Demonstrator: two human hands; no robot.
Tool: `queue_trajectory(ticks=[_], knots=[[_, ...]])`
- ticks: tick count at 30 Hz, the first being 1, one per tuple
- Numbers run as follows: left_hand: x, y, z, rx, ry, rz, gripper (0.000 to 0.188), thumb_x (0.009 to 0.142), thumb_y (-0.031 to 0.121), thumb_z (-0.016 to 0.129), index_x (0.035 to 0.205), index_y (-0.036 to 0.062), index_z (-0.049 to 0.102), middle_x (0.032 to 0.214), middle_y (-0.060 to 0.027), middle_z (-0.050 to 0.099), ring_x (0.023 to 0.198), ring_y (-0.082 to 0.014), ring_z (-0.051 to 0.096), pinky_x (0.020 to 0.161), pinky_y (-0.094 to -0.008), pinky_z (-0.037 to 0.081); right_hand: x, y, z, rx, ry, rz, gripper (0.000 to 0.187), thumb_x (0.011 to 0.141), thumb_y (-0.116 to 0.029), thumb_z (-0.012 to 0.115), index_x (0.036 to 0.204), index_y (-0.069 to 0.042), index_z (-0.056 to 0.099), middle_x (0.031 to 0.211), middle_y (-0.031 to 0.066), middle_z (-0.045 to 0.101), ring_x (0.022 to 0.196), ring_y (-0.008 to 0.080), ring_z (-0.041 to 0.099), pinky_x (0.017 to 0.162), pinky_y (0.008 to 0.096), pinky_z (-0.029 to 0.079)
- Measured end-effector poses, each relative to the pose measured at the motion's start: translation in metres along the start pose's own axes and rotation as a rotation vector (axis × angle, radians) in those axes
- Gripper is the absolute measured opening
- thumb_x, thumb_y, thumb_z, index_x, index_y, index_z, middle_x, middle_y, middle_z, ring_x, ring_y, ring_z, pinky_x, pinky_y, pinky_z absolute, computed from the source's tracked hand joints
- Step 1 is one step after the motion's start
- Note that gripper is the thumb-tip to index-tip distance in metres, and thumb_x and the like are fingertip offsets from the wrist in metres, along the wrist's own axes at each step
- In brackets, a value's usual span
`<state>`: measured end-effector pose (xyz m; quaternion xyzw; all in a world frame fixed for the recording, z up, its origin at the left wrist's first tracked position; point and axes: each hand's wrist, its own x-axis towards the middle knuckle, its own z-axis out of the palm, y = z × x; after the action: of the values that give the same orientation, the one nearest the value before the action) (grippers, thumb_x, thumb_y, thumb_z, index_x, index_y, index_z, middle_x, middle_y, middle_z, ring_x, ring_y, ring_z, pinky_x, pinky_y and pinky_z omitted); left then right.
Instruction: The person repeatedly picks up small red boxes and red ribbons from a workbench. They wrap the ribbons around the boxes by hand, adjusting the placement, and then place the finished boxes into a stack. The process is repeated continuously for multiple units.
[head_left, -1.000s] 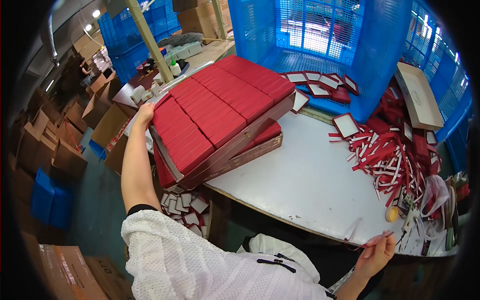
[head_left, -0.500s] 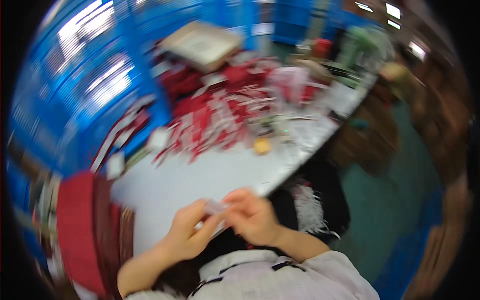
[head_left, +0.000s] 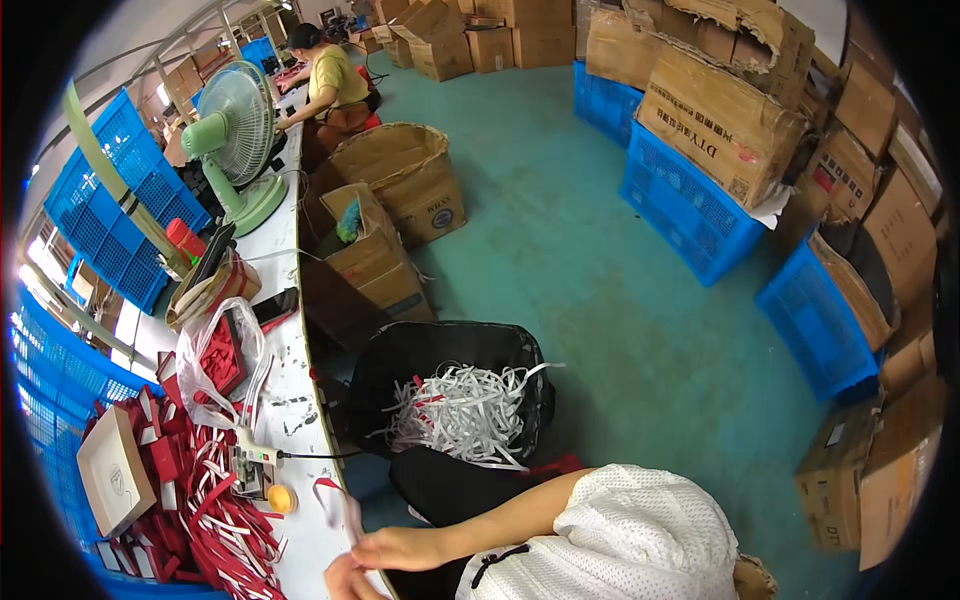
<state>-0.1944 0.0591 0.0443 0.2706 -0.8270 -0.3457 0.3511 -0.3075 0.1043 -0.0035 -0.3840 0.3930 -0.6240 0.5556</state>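
Note:
My right hand (head_left: 400, 549) reaches in from the lower right, its fingers closed at the table's edge on a ribbon (head_left: 343, 508). That strip is pale with a red end, blurred, and stands up above the fingertips. My left hand (head_left: 350, 580) meets it at the lower edge of the picture. The left fingers look bent and pressed together, partly cut off, and what they hold is hidden. Left of the hands lies a heap of red and white ribbons (head_left: 222, 510), with a small yellow round object (head_left: 282, 499) beside it.
A black bin (head_left: 540, 385) of white strips stands against the white table (head_left: 300, 385). Farther along the table are a plastic bag (head_left: 215, 350), a power strip (head_left: 258, 452) and a green fan (head_left: 235, 140). A person (head_left: 335, 80) works beyond. Cartons (head_left: 720, 120) and blue crates (head_left: 690, 205) line the right.
The view has swung far to the right, bringing the floor, bin and cartons in. My hands, earlier together around a small pale piece, now appear at the lower edge with the ribbon showing.

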Motion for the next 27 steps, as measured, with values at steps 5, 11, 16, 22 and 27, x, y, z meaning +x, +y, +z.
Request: queue_trajectory(ticks=[5,11,16,22,27], knots=[[-0.002,-0.001,0.015,0.247,-0.344,0.516,0.014,0.071,-0.006,0.051,0.084,0.0001,0.053,0.093,-0.0129,0.052,0.094,-0.0328,0.046,0.080,-0.0382,0.038,0.024,0.002,-0.029,0.628,0.176,-0.073,0.024,0.084,-0.029,0.044,0.076,-0.007,0.051,0.061,-0.0012,0.047,0.050,0.0040,0.041,0.042,0.0156,0.030],[-0.023,-0.045,0.031,0.224,-0.574,0.523,0.021,0.053,-0.002,0.055,0.074,0.0020,0.054,0.089,-0.0095,0.055,0.080,-0.0251,0.053,0.068,-0.0334,0.044,0.040,-0.027,-0.068,0.566,0.380,-0.226,0.020,0.085,-0.022,0.042,0.080,-0.004,0.050,0.056,-0.0019,0.041,0.047,0.0039,0.036,0.042,0.0162,0.029],[-0.028,-0.075,0.014,0.143,-0.790,0.246,0.020,0.065,0.005,0.055,0.085,0.0028,0.054,0.095,-0.0104,0.054,0.077,-0.0249,0.053,0.071,-0.0304,0.044,0.034,-0.040,-0.047,0.075,0.258,-0.149,0.023,0.087,-0.021,0.039,0.084,-0.002,0.052,0.054,-0.0028,0.041,0.046,0.0025,0.034,0.043,0.0159,0.028],[0.013,-0.053,-0.019,-0.738,-0.060,-0.353,0.014,0.075,0.005,0.055,0.087,-0.0016,0.053,0.078,-0.0072,0.056,0.066,-0.0096,0.051,0.058,-0.0213,0.043,0.029,-0.034,-0.010,-0.543,-0.049,-0.114,0.019,0.083,-0.018,0.043,0.079,-0.002,0.054,0.055,0.0046,0.048,0.047,0.0107,0.044,0.046,0.0238,0.035],[0.006,-0.056,-0.022,-0.748,0.159,-0.410,0.006,0.079,0.004,0.049,0.077,-0.0010,0.052,0.062,-0.0053,0.054,0.052,-0.0078,0.048,0.048,-0.0194,0.040,0.026,-0.037,0.001,-0.549,-0.201,0.193,0.022,0.084,-0.020,0.041,0.075,-0.002,0.051,0.053,0.0087,0.046,0.049,0.0160,0.045,0.050,0.0276,0.037]])
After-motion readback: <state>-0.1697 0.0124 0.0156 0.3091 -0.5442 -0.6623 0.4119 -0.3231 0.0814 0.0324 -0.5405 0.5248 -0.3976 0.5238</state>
